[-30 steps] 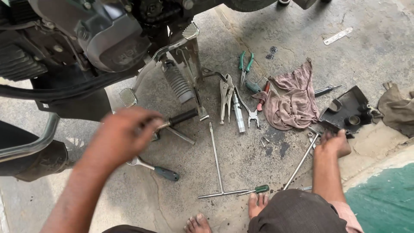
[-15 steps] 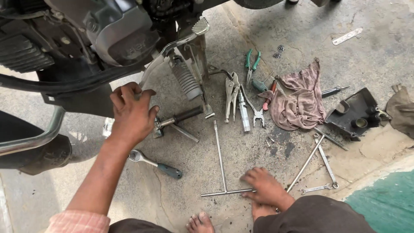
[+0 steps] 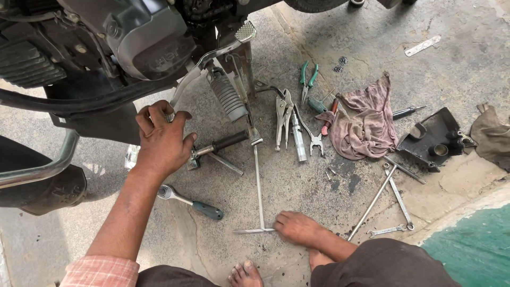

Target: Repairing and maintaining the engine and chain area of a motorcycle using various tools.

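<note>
A: Where's the T-handle wrench (image 3: 258,186)?
B: Flat on the concrete floor (image 3: 372,48), shaft pointing at the motorcycle (image 3: 106,48). Right hand (image 3: 298,227) lies on the crossbar end, fingers curled over it; can't tell if it's truly gripped.
A: Left hand (image 3: 162,141)?
B: Closed around a small knurled part at the gear lever (image 3: 212,56).
A: Handling?
B: Steel rod, stiff, probably light, maybe oily. Take it by the crossbar, not the thin shaft. Ratchet (image 3: 191,202) lies just beside it.

Left hand (image 3: 162,141) raised, fingers curled in a closed grip; right hand (image 3: 297,227) low, fingers bent.
</note>
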